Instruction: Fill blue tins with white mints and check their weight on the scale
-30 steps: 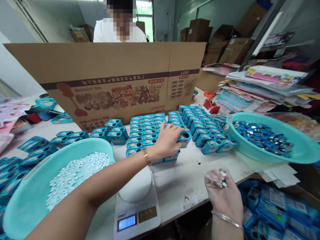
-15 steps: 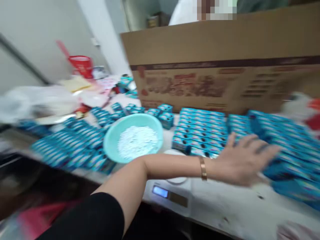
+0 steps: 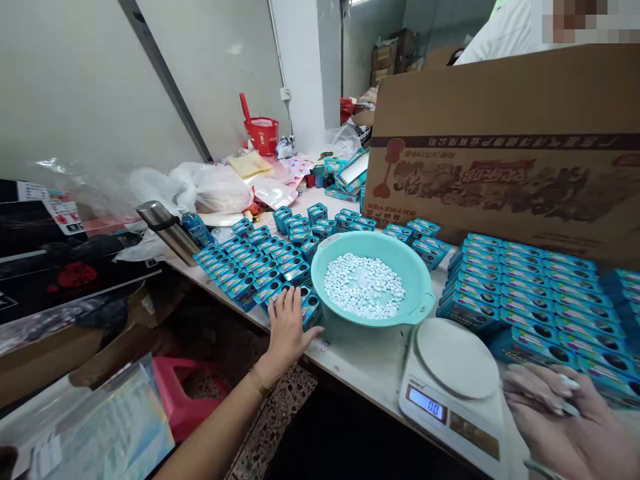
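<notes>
My left hand [image 3: 289, 327], with a bracelet at the wrist, has its fingers spread over the nearest of the small blue boxes [image 3: 240, 290], left of the bowl; it holds nothing. My right hand [image 3: 565, 413] is curled around some white pieces [image 3: 569, 393] at the right edge of the scale. A turquoise bowl [image 3: 327, 267] contains many small white pieces [image 3: 363, 287]. Right of it the white scale [image 3: 457, 357] has a bare plate and its display reads 0.0. Rows of blue boxes [image 3: 530, 287] stand behind the scale and my right hand.
A large cardboard box [image 3: 450, 100] stands at the back right, a person's white clothing [image 3: 500, 33] behind it. A steel flask [image 3: 167, 230], a blue bottle [image 3: 197, 228], plastic bags [image 3: 220, 187] and a red bucket [image 3: 263, 135] are at the left. Below is a red stool [image 3: 175, 400].
The view has turned left. My left arm, which reached across to the right over the scale, is now at the left boxes. My right hand has come into view with white pieces in it.
</notes>
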### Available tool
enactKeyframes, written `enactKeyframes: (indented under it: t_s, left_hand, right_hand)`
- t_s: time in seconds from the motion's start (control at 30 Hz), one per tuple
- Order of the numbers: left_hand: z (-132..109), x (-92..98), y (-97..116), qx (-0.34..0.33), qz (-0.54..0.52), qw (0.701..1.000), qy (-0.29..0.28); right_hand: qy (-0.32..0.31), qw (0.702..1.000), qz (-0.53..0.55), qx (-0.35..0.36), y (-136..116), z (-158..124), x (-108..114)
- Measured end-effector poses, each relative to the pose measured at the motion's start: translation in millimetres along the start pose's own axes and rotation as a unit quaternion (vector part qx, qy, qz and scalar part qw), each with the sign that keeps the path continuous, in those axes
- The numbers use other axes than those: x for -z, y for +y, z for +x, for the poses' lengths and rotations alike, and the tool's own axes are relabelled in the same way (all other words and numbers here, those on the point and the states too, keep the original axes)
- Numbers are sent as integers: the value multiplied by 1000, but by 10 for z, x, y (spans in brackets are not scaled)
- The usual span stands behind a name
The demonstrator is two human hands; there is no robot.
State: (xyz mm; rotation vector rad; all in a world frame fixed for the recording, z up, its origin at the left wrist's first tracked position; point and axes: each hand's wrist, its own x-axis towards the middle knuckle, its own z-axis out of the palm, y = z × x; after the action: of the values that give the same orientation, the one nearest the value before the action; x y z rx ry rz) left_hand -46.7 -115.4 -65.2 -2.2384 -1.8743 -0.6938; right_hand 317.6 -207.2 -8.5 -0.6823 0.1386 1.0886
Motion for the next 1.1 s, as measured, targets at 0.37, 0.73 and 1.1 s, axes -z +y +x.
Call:
enactKeyframes:
  t_s: [0.37, 0.73, 1.1]
  left_hand:
    - [-65, -63, -10, -52, -85, 995, -5]
    - [-30, 30, -271, -116, -105, 987, -22]
    - [-184, 291, 517, -240, -357, 898, -88]
  right_hand:
    - [62, 998, 31, 11, 185, -188, -249]
    - [69, 996, 50, 15, 86, -179, -98]
    - [14, 999, 29, 13, -16, -67, 203]
